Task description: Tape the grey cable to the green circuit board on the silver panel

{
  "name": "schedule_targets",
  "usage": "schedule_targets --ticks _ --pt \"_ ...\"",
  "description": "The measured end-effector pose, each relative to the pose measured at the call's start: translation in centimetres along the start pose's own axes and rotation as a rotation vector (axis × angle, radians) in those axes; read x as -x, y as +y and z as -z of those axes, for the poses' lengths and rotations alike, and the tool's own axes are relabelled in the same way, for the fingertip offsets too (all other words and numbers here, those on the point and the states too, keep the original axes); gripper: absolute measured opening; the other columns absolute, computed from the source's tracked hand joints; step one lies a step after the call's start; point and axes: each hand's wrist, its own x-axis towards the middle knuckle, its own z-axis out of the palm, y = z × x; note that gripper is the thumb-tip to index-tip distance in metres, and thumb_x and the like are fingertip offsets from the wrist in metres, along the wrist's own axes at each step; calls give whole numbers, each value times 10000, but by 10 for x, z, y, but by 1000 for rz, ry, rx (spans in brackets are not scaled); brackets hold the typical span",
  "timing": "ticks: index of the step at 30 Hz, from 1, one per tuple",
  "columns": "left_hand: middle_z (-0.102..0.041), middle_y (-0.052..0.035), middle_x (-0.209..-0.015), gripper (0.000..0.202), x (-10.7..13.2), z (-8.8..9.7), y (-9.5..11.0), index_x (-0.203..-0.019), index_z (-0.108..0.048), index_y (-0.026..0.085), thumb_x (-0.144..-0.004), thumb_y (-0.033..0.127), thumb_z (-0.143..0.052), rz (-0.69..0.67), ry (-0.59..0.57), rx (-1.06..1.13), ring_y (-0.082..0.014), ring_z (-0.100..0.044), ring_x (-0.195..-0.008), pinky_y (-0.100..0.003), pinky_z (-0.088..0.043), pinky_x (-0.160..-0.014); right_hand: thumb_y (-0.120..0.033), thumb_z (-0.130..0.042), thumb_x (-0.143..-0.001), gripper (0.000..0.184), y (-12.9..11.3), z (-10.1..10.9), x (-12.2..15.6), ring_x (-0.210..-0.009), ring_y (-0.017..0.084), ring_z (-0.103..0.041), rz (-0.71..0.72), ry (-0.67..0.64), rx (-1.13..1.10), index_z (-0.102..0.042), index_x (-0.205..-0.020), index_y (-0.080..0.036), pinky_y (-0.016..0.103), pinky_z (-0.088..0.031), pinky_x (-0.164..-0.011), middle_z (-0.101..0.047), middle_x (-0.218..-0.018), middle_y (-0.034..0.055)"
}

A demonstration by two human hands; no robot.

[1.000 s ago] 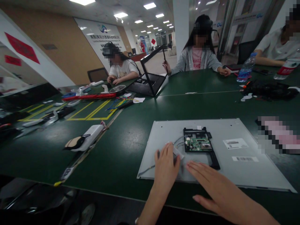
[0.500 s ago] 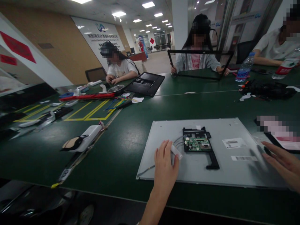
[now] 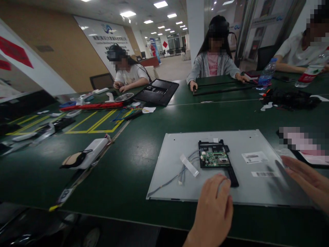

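Observation:
A grey flat display panel [image 3: 164,154] lies back side up on the green table. Attached near its middle is a black bracket [image 3: 232,176] with a green circuit board [image 3: 214,159]. Grey cables [image 3: 164,185] run from the board across the panel to its lower left corner, under a strip of clear tape [image 3: 189,166]. My left hand [image 3: 213,206] hovers by the bracket's lower end, fingers loosely bent and thumb apart; whether it touches the bracket I cannot tell. At the panel's right edge, my right hand [image 3: 305,178] has its fingers stretched out, holding nothing visible.
A phone [image 3: 305,145] lies to the right of the panel. Farther back are a black bundle [image 3: 290,98], bottles [image 3: 267,73] and a black casing [image 3: 158,92]. A white box [image 3: 88,152] is on the left. Across the table, a person holds a thin black frame [image 3: 221,92].
My left hand has left the cables and tape and moved right and nearer, to the bracket's lower end. The co-worker opposite has lowered the black frame flat.

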Motion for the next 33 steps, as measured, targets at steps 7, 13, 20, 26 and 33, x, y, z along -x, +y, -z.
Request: schedule_targets --ticks 7,13,20,26,33 --pt "-502 -138 -1394 410 -14 -47 50 -1323 -487 132 -939 265 -428 -136 -183 -3 -274 -419 -1333 -493 -392 -1101 -602 -520 -821 591 -15 -6 7 -1256 293 -514 -15 -81 -218 -512 -1319 -284 452 -330 -1113 -550 -1381 70" --pt "-411 -221 -1454 613 -25 -95 85 -1415 -414 80 -892 386 -508 -2 -274 -39 -358 -381 -1351 -585 -392 -1070 -509 -483 -872 512 -12 -8 10 -1333 290 -426 254 -130 -116 -513 -1319 -261 503 -307 -1124 -458 -1462 66" --pt "-280 -224 -1521 807 -42 -119 106 -1521 -191 109 -831 321 -551 139 -306 -130 -422 -294 -1378 -666 -364 -1036 -449 -351 -942 517 -33 -4 19 -1369 252 -377 287 -175 -136 -388 -1423 -261 498 -270 -1142 -417 -1493 55" --pt "-317 -215 -1506 756 -44 -123 107 -1526 -180 135 -858 292 -497 175 -281 -188 -434 -282 -1379 -688 -354 -1013 -428 -327 -967 522 -42 -2 18 -1397 239 -326 325 -267 -154 -302 -1471 -293 511 -234 -1150 -359 -1528 40" --pt "-262 -209 -1535 717 -43 -109 109 -1513 -224 115 -895 393 -459 198 -258 -196 -398 -227 -1411 -636 -325 -1071 -354 -265 -991 532 -52 -1 5 -1390 224 -338 469 -362 -27 -223 -1514 -269 491 -288 -1138 -351 -1535 49"
